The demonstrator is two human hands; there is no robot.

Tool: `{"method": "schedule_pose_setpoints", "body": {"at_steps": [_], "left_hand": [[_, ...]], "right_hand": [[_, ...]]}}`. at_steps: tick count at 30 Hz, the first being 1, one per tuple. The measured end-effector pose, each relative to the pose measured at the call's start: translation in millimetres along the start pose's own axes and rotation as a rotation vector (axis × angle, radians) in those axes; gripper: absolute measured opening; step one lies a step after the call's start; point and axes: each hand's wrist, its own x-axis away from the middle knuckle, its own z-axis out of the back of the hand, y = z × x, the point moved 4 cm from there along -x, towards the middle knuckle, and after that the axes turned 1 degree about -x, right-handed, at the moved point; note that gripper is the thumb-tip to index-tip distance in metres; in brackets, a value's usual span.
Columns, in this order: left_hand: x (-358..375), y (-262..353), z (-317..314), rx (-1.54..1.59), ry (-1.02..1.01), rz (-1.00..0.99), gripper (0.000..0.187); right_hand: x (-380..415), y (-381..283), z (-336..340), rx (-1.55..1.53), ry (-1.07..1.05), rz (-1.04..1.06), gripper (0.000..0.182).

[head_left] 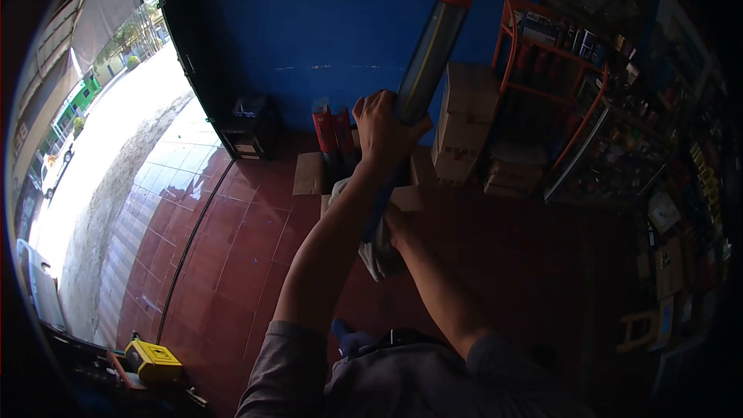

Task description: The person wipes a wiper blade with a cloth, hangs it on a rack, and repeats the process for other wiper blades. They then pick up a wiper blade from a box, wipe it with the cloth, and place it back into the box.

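A long dark tube (428, 54) with a red end stands tilted in front of me, leaning up to the right. My left hand (385, 130) is closed around its middle. Lower down, my right hand (396, 226) is closed on a pale grey cloth (378, 257) at the tube's lower part. Shadow and my left forearm hide some of the right fingers and the tube's lower end. Behind my hands is an open cardboard box (309, 173) with red-topped tubes (325, 130) standing in it.
Tall cartons (463, 120) stand against the blue wall (325, 39). To the right are an orange rack (507, 54) with boxes and a glass display case (600, 159). A yellow case (155, 361) sits at lower left, near the open doorway.
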Motion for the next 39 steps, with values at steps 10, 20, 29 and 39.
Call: {"method": "schedule_pose_setpoints", "body": {"at_steps": [10,20,29,39], "left_hand": [[10,-4,-11,0.406,-0.016,0.156,0.062],[37,-17,-52,0.293,0.039,0.211,0.068],[81,54,-161,0.44,-0.251,0.338,0.045],[80,127,-326,0.799,-0.437,0.227,0.029]], "right_hand": [[1,-32,13,0.611,-0.013,0.138,0.067],[85,-120,117,1.269,0.035,0.342,0.067],[136,-280,164,0.851,0.204,0.689,0.062],[157,-339,301,0.968,0.564,0.49,0.063]]}}
